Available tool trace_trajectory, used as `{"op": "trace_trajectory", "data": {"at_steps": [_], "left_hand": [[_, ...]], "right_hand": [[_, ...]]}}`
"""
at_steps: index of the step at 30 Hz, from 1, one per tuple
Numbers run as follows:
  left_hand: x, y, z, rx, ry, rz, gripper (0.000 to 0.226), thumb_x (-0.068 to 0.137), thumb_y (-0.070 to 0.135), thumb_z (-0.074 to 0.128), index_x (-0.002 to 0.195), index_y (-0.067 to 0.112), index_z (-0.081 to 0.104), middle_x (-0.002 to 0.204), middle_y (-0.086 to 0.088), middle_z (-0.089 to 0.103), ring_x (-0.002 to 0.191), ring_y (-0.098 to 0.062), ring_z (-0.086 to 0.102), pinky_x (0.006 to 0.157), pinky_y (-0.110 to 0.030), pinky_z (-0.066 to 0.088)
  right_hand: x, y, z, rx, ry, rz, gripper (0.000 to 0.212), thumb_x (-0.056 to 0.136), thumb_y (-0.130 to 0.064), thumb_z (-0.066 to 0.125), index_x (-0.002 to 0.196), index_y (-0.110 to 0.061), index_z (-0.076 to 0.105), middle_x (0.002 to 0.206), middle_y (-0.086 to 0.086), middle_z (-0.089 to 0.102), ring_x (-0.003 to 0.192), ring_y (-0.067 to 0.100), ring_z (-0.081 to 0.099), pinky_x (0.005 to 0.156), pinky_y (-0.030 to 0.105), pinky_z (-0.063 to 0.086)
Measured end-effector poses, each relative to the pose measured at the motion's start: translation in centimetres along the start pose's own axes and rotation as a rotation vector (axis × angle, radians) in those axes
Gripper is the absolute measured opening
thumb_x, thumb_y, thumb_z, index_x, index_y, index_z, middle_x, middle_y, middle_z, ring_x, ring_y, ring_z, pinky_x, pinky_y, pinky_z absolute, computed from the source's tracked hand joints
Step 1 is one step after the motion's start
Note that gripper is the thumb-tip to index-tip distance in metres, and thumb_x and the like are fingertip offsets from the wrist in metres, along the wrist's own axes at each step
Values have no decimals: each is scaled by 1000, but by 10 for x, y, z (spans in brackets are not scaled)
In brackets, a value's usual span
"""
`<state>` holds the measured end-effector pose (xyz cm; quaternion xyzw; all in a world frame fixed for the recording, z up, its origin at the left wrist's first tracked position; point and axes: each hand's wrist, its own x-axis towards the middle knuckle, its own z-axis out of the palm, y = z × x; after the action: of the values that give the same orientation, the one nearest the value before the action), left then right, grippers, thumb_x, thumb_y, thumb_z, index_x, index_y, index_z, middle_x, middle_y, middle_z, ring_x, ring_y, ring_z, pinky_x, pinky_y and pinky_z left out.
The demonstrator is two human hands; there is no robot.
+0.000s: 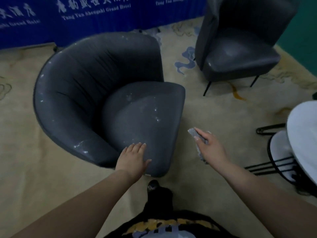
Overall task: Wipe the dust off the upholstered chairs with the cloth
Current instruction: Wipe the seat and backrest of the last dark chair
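Cloth (199, 134) in right hand (211, 148), left hand (133, 158) flat on armchair (145, 109) (dusty)

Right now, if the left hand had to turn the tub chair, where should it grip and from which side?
Probably the near arm end of the tub chair, from the front-left: the rim there is rounded and narrow enough to wrap. The left hand lies flat on the seat cushion, whose broad face offers no hold.
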<state>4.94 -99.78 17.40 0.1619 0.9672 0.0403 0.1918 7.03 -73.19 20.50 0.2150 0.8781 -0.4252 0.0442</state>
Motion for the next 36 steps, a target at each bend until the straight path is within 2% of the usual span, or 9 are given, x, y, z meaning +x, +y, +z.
{"op": "trace_trajectory", "data": {"at_steps": [2,4,9,14,16,20,24,31,36], "left_hand": [[28,-7,-9,-15,26,-31,68,93,56,39,150,22,21,156,1,25,143,-20,21,117,-36,16],[54,-12,-19,-29,36,-43,68,94,55,39,150,21,22,155,0,27,142,-21,24,116,-36,19],[90,-22,-35,-51,67,-105,67,94,55,38,149,20,23,155,-3,28,142,-22,26,116,-36,21],[108,-28,-33,-120,76,-261,67,95,56,34,150,19,21,156,-2,25,142,-21,23,117,-35,19],[116,-27,-30,-150,79,-349,68,95,56,33,150,19,20,156,-2,25,143,-21,22,117,-35,18],[131,-16,-25,-209,107,-560,67,95,56,33,150,20,21,156,-1,25,143,-20,22,117,-35,18],[142,13,-14,-305,145,-799,67,95,57,34,150,21,22,156,-1,26,143,-20,22,115,-33,18],[152,73,20,-457,174,-1085,69,94,56,36,150,18,22,156,-2,24,143,-21,21,117,-33,16],[154,77,55,-495,163,-1147,72,93,58,39,150,20,20,157,0,20,144,-20,18,118,-33,16]], "right_hand": [[29,-9,-4,-26,-11,-36,36,94,-21,54,130,-23,58,115,19,59,102,31,59,90,40,51],[54,-16,-7,-13,-25,-47,35,94,-22,54,129,-25,59,108,19,59,80,29,61,67,30,55],[106,-28,0,-70,-42,-78,35,94,-23,55,129,-26,59,127,14,56,127,21,47,94,17,34],[164,-43,23,-44,-226,-145,34,93,-23,56,127,-26,60,113,20,59,100,30,60,91,38,50],[194,-49,31,-54,-310,-189,34,93,-23,56,127,-26,60,115,18,60,104,34,60,94,45,49],[253,-61,46,-147,-486,-342,35,93,-25,55,128,-27,59,127,6,56,117,10,50,102,21,36],[299,-71,56,-230,-711,-479,35,94,-30,54,128,-34,57,129,-1,51,101,-6,45,82,-4,30],[334,-72,74,-277,-885,-632,34,93,-29,56,125,-40,57,120,-4,50,95,-21,43,75,-10,27],[336,-55,98,-171,-945,-570,34,92,-28,57,114,-53,54,112,-4,48,91,-1,56,52,4,44]]}}
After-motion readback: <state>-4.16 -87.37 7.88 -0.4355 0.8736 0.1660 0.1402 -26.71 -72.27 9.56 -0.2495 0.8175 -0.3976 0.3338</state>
